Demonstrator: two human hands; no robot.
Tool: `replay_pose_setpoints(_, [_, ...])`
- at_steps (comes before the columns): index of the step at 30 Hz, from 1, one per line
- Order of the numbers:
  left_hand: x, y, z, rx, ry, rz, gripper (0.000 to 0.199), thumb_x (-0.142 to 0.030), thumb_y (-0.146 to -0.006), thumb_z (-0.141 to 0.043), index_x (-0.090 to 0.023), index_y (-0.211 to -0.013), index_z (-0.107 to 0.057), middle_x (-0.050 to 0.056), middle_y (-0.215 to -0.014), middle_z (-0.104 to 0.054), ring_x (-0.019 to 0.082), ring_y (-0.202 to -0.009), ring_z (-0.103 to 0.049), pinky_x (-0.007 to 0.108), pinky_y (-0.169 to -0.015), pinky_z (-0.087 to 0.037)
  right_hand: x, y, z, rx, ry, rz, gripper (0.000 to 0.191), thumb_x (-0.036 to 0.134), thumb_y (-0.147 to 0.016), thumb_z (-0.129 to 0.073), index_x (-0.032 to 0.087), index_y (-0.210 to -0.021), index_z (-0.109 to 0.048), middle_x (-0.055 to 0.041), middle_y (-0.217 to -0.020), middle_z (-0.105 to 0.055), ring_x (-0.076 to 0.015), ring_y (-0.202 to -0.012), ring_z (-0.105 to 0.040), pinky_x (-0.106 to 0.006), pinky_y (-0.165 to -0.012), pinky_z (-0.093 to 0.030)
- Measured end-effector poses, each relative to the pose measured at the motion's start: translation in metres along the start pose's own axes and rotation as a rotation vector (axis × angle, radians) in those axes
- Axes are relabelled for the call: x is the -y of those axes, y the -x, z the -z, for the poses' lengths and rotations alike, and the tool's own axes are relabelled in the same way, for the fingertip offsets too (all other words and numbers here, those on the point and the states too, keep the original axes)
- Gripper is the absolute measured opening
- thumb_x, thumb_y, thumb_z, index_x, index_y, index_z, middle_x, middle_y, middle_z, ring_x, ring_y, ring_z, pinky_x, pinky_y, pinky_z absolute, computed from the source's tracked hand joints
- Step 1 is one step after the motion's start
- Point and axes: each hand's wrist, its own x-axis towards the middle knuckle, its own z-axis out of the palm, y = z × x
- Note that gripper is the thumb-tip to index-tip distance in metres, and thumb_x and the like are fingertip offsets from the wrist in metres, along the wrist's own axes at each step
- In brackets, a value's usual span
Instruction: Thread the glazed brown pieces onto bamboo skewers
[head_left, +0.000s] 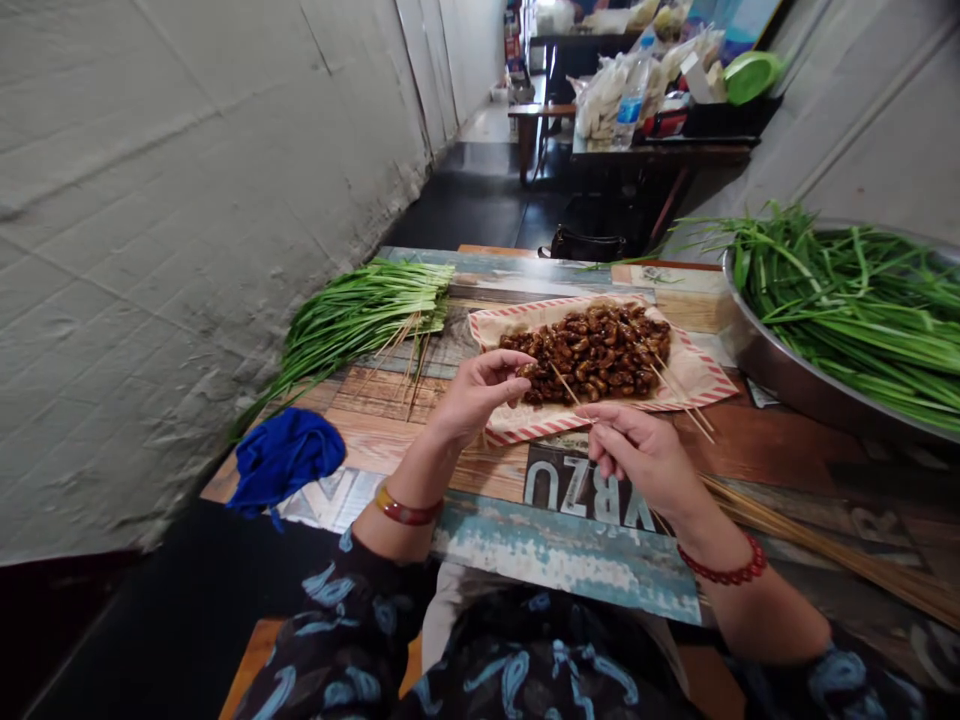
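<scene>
My right hand [637,450] pinches a thin bamboo skewer [565,385], its tip slanting up over the brown pile. Thumb and fingers of my left hand [480,395] close on a small glossy brown food piece [529,372] at the pile's left edge. The heap of dark, sauce-coated pieces [592,350] lies on a paper sheet [517,428] with red-and-white striped edges. Several skewers [684,395] lean on the sheet's right side, their front ends bare. I cannot tell what kind of food the brown pieces are.
Green stalks [360,310] with skewers by them lie at the left, behind a blue cloth [289,455]. Loose skewers [825,545] lie at the right. A metal basin [810,375] of long green leaves stands back right. A farther table holds a water bottle [631,95] and bags.
</scene>
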Motion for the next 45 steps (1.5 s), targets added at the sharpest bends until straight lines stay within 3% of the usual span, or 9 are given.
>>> replay_pose_setpoints(7, [0.004,0.001,-0.008,0.07,0.094,0.032,0.035,-0.019,-0.064,-0.082,-0.015,-0.093,-0.061,0.0,-0.079,-0.068,0.006,-0.054,-0.055,0.018,-0.05,-0.044,-0.005,-0.001,-0.001,0.051,0.142,0.064,0.034,0.036,-0.09,-0.052,0.015,-0.112,-0.066,0.0018,-0.066,-0.062,-0.0058,-0.043,-0.052,-0.018,-0.04,-0.04])
replay_pose_setpoints(13, [0.002,0.003,-0.007,0.147,0.223,0.113,0.031,-0.029,-0.076,-0.075,-0.013,-0.098,-0.059,0.011,-0.098,-0.072,0.015,-0.074,-0.07,0.023,-0.065,-0.053,0.001,0.0,0.0,0.035,0.122,0.065,0.035,0.037,-0.088,-0.052,0.014,-0.111,-0.066,0.0024,-0.064,-0.061,-0.0052,-0.041,-0.05,-0.017,-0.038,-0.037])
replay_pose_setpoints(18, [0.001,0.002,-0.005,0.115,0.252,0.134,0.037,-0.026,-0.072,-0.078,-0.013,-0.102,-0.061,0.006,-0.085,-0.072,0.015,-0.068,-0.071,0.021,-0.061,-0.054,0.001,0.001,0.0,0.044,0.131,0.075,0.034,0.036,-0.089,-0.052,0.015,-0.112,-0.067,0.0025,-0.065,-0.06,-0.0051,-0.042,-0.05,-0.017,-0.039,-0.037])
replay_pose_setpoints(21, [0.001,0.001,-0.005,0.134,0.278,0.174,0.047,-0.025,-0.073,-0.078,-0.014,-0.115,-0.061,0.005,-0.087,-0.072,0.014,-0.069,-0.071,0.02,-0.062,-0.055,0.0,0.001,0.0,0.045,0.146,0.085,0.033,0.035,-0.089,-0.052,0.015,-0.112,-0.067,0.0028,-0.065,-0.06,-0.0051,-0.042,-0.051,-0.018,-0.039,-0.039])
replay_pose_setpoints(23, [0.002,0.001,-0.005,0.15,0.302,0.194,0.044,-0.024,-0.073,-0.077,-0.014,-0.114,-0.062,0.006,-0.088,-0.072,0.014,-0.071,-0.071,0.02,-0.063,-0.055,0.0,0.002,0.001,0.034,0.158,0.086,0.034,0.035,-0.089,-0.052,0.015,-0.112,-0.067,0.0029,-0.064,-0.06,-0.0055,-0.041,-0.051,-0.018,-0.04,-0.04])
replay_pose_setpoints(27, [0.005,-0.002,-0.003,0.105,0.331,0.207,0.034,-0.025,-0.073,-0.077,-0.013,-0.102,-0.064,0.005,-0.086,-0.072,0.014,-0.073,-0.071,0.023,-0.066,-0.057,0.002,0.004,0.002,0.011,0.224,0.119,0.033,0.033,-0.091,-0.05,0.014,-0.111,-0.067,0.002,-0.061,-0.062,-0.0083,-0.045,-0.055,-0.021,-0.045,-0.046])
replay_pose_setpoints(35, [0.009,-0.005,-0.002,0.016,0.332,0.196,0.028,-0.027,-0.073,-0.076,-0.013,-0.092,-0.061,0.003,-0.078,-0.07,0.009,-0.064,-0.066,0.02,-0.062,-0.054,0.006,0.006,-0.003,-0.07,0.557,0.431,0.026,0.024,-0.088,-0.051,0.021,-0.103,-0.072,0.0025,-0.055,-0.065,-0.0123,-0.049,-0.058,-0.028,-0.062,-0.053])
replay_pose_setpoints(45, [0.008,-0.005,-0.005,0.011,0.319,0.21,0.028,-0.025,-0.073,-0.077,-0.013,-0.092,-0.061,0.005,-0.082,-0.071,0.009,-0.065,-0.065,0.021,-0.066,-0.054,0.0,0.006,-0.006,-0.087,0.581,0.465,0.029,0.021,-0.088,-0.052,0.022,-0.107,-0.074,-0.0015,-0.064,-0.071,-0.0167,-0.061,-0.067,-0.031,-0.067,-0.056])
